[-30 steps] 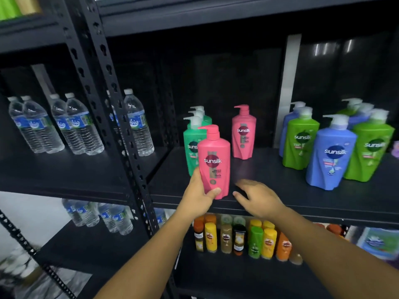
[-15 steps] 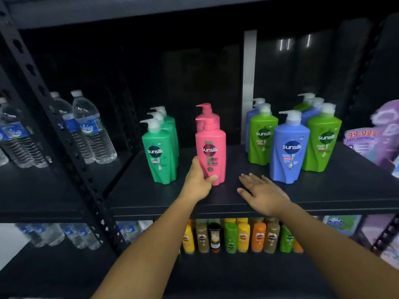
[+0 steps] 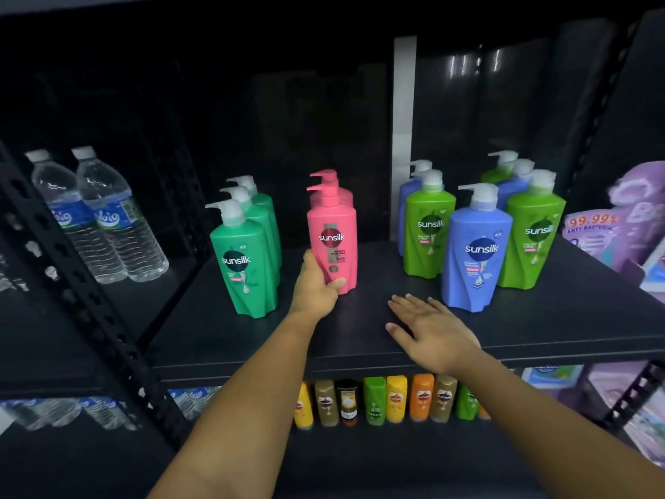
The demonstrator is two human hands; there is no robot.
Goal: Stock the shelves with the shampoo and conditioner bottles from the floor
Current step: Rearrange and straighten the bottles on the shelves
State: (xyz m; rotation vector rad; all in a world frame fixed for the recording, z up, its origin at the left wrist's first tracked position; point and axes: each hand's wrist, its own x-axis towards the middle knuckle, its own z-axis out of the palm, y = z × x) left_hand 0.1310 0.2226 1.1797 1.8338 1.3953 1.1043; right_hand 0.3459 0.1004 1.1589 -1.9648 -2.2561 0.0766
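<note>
The pink pump bottle (image 3: 333, 243) stands upright on the shelf (image 3: 360, 342), its base gripped by the left hand (image 3: 318, 288), with green bottles (image 3: 244, 262) at its 9 o'clock, a blue bottle (image 3: 478, 253) at 3 o'clock, and the right hand (image 3: 428, 329) spread flat on the shelf.

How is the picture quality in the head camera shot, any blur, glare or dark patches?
Head view: the pink plastic pump bottle in the left hand reads sharp; the purple pouches at the right edge are smeared; the back of the black metal shelf is lost in darkness; light streaks glare on the dark rear panel.
</note>
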